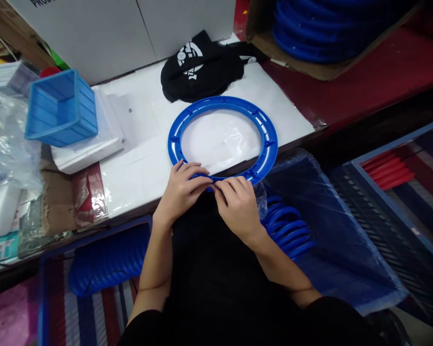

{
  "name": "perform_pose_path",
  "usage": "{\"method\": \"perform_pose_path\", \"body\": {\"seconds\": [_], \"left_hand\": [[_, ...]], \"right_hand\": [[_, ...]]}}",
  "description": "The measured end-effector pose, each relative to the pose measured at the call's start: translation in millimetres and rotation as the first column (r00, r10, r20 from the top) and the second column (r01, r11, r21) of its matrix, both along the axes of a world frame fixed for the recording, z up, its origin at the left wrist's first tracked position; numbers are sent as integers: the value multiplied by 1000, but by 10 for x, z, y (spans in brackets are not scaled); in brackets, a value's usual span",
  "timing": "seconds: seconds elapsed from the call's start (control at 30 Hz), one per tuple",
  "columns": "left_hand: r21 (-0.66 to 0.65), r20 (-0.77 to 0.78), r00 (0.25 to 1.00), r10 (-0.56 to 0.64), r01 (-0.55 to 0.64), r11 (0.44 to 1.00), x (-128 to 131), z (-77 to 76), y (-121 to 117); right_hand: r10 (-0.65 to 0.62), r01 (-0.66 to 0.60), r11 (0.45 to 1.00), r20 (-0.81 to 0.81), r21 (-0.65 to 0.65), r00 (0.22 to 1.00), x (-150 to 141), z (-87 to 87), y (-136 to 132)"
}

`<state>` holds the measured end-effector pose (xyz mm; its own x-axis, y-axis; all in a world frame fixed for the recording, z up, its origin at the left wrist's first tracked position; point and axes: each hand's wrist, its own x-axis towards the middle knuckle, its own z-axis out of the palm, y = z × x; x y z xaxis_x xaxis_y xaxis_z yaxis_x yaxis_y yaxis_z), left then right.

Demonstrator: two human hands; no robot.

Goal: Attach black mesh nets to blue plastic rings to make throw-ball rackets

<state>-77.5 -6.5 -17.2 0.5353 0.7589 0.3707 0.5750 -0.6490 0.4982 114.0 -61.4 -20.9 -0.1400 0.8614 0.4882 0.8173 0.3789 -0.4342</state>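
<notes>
A blue plastic ring (263, 129) lies flat on the white sheet (137, 168) covering the table, its near edge at the table's front. My left hand (182, 190) and my right hand (238, 206) meet at that near edge, fingers curled and pinched together on the rim. Whether something small sits between the fingertips is hidden. My black-clothed lap is right below the hands.
A blue plastic basket (61, 108) stands at the left on a white block. A black cap (198, 67) lies behind the ring. More blue rings are stacked in a cardboard box (310, 29) at the back right and in plastic bags (292, 226) beside my lap.
</notes>
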Motion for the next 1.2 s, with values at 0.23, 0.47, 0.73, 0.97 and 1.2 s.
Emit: {"method": "perform_pose_path", "body": {"seconds": [0.23, 0.47, 0.73, 0.97, 1.2], "left_hand": [[-53, -28, 998, 57, -58, 997, 74, 50, -12], [-60, -8, 990, 142, -142, 988, 167, 52, -65], [-64, 110, 979, 169, -163, 985, 147, 4, -61], [-33, 166, 970, 177, -174, 984, 165, -27, -60], [13, 217, 956, 198, -206, 979, 192, -94, -62]], "right_hand": [[-68, 67, 998, -26, -19, 997, -57, 38, 8], [-88, 89, 996, -58, 6, 994, -49, 44, 53], [-82, 83, 996, -23, 37, 996, -56, 51, 87], [-109, 109, 994, 2, 20, 994, -68, 95, 125], [-127, 129, 990, 32, -64, 991, -86, 146, 139]]}}
